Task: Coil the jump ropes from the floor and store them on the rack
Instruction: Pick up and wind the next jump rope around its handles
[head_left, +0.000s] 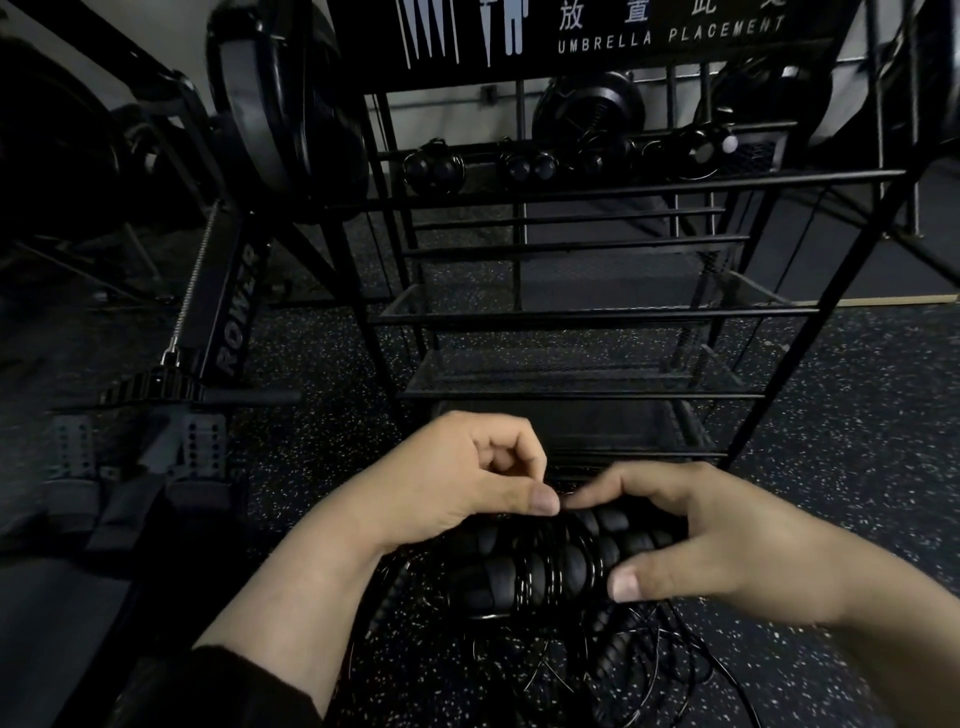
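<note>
A pair of ribbed black foam jump rope handles, wound with thin black cord, is gripped by the right hand low in front of the black metal wire rack. The cord is pinched by the left hand between thumb and forefinger. Loose black cord is spread on the speckled dark rubber floor beneath.

- I see a dark rubber floor, flecked with pale specks — dim light all over.
- A rowing machine marked "ROWER" stands at my left, its footplates near the front.
- A pale wall shows at the back.
</note>
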